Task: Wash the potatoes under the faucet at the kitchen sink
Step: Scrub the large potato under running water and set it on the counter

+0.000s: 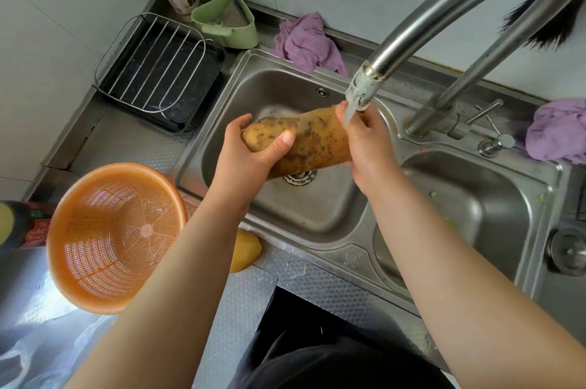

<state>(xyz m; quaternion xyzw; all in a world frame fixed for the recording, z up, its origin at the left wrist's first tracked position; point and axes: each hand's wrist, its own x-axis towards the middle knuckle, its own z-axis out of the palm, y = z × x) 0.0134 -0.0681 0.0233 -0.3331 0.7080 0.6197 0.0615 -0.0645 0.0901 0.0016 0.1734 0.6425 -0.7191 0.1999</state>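
An orange basket (pixel 114 236) is waiting on the steel table (pixel 241 303), presumably for washed produce, beside a yellow potato (pixel 245 250). The left hand (pixel 250 150) and right hand (pixel 364 141) are gripping a large spotted potato (pixel 314 141) over the sink (pixel 222 96), its end catching the faucet (pixel 412 33) stream.

No sleeves on me here, both forearms are bare right down to the wrists. My left hand (pixel 250 150) and right hand (pixel 367 141) have no rings or watch showing, nails cut short and unpainted. Dark clothing (pixel 317 353) covers my front below, black or close to it.
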